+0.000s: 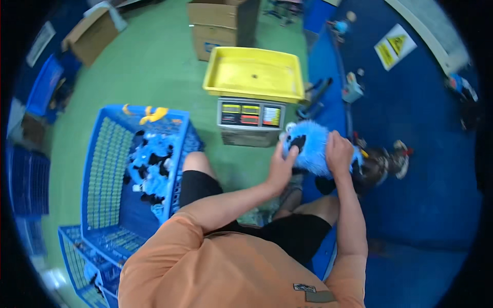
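Note:
A fluffy blue plush toy (pixel 314 145) with black patches and white round eyes is held up in front of me, right of centre. My left hand (pixel 281 167) grips its left side, the thumb pressed on a black patch. On the toy's other side my right hand (pixel 339 152) is closed on the fur, knuckles up. Black parts of the toy hang below, near my right knee. To my left, a blue plastic crate (pixel 88 177) holds several similar blue and black plush pieces (pixel 154 169).
Ahead stands a scale (pixel 251 114) with a yellow tray (pixel 257 92) on top. Cardboard boxes (pixel 213 31) stand beyond it on the green floor. A blue machine panel (pixel 411 205) with a yellow warning sign (pixel 395 47) is at right, beside a dark round part (pixel 377 167).

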Motion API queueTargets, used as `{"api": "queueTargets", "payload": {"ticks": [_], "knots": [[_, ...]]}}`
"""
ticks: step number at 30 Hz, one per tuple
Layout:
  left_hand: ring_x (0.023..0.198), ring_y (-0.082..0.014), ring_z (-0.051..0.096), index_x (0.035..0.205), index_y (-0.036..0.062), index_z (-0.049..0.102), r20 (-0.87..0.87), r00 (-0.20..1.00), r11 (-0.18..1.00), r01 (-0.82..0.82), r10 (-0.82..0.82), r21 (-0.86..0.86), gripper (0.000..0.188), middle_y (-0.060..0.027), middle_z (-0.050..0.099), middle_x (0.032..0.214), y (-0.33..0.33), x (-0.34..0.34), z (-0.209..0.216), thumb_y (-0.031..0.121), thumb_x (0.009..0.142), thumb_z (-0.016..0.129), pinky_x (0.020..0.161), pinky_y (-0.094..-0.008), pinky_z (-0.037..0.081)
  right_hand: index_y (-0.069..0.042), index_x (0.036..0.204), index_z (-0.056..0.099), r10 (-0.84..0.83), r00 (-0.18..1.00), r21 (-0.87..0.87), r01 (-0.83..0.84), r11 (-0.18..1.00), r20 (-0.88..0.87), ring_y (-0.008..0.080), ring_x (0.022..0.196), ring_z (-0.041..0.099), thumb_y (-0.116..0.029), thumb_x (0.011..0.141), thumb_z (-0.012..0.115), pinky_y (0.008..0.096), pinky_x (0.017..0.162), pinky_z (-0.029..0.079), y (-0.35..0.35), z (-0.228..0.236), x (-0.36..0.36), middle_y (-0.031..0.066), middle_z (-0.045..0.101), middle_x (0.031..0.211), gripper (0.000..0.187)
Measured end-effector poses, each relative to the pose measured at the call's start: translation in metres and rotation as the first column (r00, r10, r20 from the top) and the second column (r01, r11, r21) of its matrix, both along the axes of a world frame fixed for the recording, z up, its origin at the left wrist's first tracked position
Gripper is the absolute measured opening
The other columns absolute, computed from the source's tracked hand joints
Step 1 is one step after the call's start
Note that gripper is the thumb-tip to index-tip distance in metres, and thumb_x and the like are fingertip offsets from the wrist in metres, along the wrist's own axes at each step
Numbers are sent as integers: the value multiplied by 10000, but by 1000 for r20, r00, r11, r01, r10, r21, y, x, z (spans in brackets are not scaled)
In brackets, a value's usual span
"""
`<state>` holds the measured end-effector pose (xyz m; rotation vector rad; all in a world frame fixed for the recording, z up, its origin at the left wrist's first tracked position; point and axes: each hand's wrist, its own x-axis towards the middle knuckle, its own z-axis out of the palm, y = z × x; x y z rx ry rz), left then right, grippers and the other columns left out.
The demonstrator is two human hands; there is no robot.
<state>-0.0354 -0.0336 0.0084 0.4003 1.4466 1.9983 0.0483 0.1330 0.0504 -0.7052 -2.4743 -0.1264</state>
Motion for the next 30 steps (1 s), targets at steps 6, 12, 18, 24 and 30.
{"api": "queueTargets", "payload": {"ticks": [6,12,18,24,30], "knots": [[963,-146,596,1463,33,447,145,989,998,9,-18,63,520,-100,621,1198,-15,-25,-7,188,986,584,845,-258,503,-85,731,525,-4,1000,47,5,999,-20,327,550,557,-190,881,581,446,541,430,-21,-6,-21,109,589,608,191],[962,-109,595,1487,32,421,353,933,979,-4,-70,205,532,-88,623,1204,1,21,-13,189,1004,578,815,-218,494,-124,667,527,54,998,41,-52,998,-30,315,519,548,-210,838,621,440,532,438,14,-3,16,88,580,585,213],[961,-122,601,1499,39,410,231,967,995,100,-104,31,556,-83,626,1213,-20,-7,-21,189,997,598,821,-227,495,-87,709,539,-5,1000,-70,3,998,-30,334,528,521,-172,892,586,444,565,427,-9,2,-3,105,568,595,207],[982,-154,623,1474,37,437,-60,995,997,76,-75,26,556,-106,642,1208,10,3,-14,105,959,636,857,-255,500,-96,710,530,63,994,61,-58,996,-92,339,484,478,-177,896,594,443,518,405,27,-5,28,94,559,586,213],[1010,-176,636,1420,22,473,126,984,988,113,-126,101,541,-135,655,1193,-12,-13,-13,27,914,667,895,-273,497,-88,723,540,6,996,59,-1,998,-85,341,472,497,-193,902,608,435,474,390,8,1,9,100,568,571,219]]}}
